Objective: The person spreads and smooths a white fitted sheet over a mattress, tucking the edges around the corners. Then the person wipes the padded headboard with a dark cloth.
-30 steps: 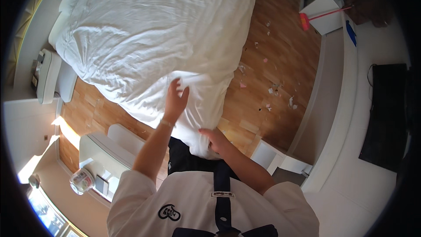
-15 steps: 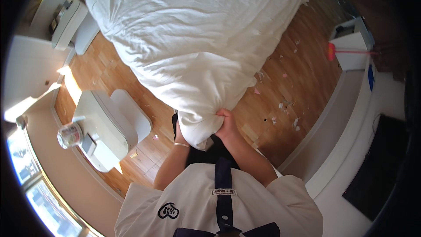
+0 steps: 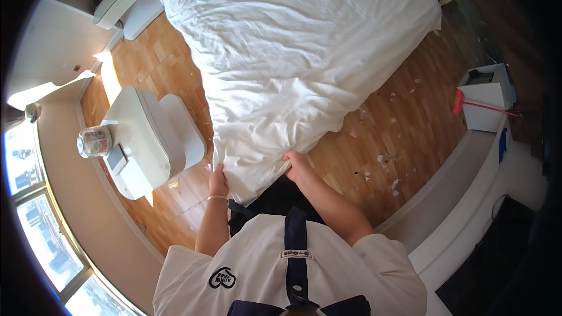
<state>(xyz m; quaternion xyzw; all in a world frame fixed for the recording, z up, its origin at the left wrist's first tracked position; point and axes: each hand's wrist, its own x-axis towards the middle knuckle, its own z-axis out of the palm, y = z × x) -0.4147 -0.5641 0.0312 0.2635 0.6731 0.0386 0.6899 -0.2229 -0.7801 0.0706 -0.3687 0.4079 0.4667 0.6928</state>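
Here you are, both hands busy and set apart: your left hand point(image 3: 219, 182) clamps the left edge of the wrinkled white fabric bed cover point(image 3: 269, 93), your right hand point(image 3: 297, 167) grips the opposite edge, and the near end spans between them by your black trousers point(image 3: 281, 202). The cover spreads away ahead of you. On your left, a clear, rounded container point(image 3: 94, 142) sits on the glossy cream, round-cornered table point(image 3: 143, 134); on your right, pale scraps point(image 3: 396, 187) dot the brown wooden floor point(image 3: 415, 146).
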